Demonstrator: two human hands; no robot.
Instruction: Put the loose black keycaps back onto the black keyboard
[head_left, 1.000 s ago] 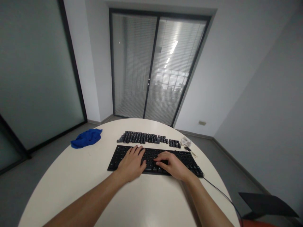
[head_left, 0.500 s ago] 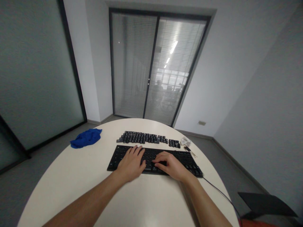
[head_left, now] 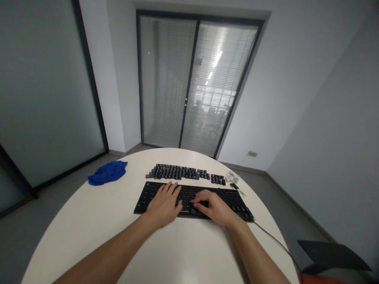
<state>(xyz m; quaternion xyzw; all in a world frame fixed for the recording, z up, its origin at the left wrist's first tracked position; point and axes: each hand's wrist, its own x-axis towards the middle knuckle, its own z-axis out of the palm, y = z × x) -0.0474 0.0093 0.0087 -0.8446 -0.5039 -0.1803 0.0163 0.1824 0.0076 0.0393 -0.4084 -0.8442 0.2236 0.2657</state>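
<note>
Round cream-white table (head_left: pixel 89 225): carrying the whole layout, with separate zones presumably for order.
Crumpled blue fabric cloth (head_left: pixel 107 173): lying near the left rim, well apart from the other items; likely parked outside the working zone.
Black rectangular plastic keyboard (head_left: pixel 186 194): flat on the table, long side toward the near side, presumably for easy access along its full length; many key positions apparently without caps.
Loose black plastic keycaps (head_left: pixel 176 172): ranged in rows just beyond the keyboard, smaller groups to the right; probably arranged in key order for quick location.
Left hand (head_left: pixel 164 203): palm down on the keyboard's left half, fingers and thumb apart, clamped on nothing visible; probably bracing against slip.
Right hand (head_left: pixel 214 205): over the keyboard, right of centre; thumb and index tips close together, suited to small parts; cannot tell whether empty or gripping.
Crumpled translucent white packet (head_left: pixel 232 176): beside the right end of the keycaps; contents not discernible.
Small black piece (head_left: pixel 234 185): just below the packet, thin pale prongs alongside; identity unclear.
Thin black cable (head_left: pixel 275 240): running from the keyboard's right end over the rim, away from both hands.
</note>
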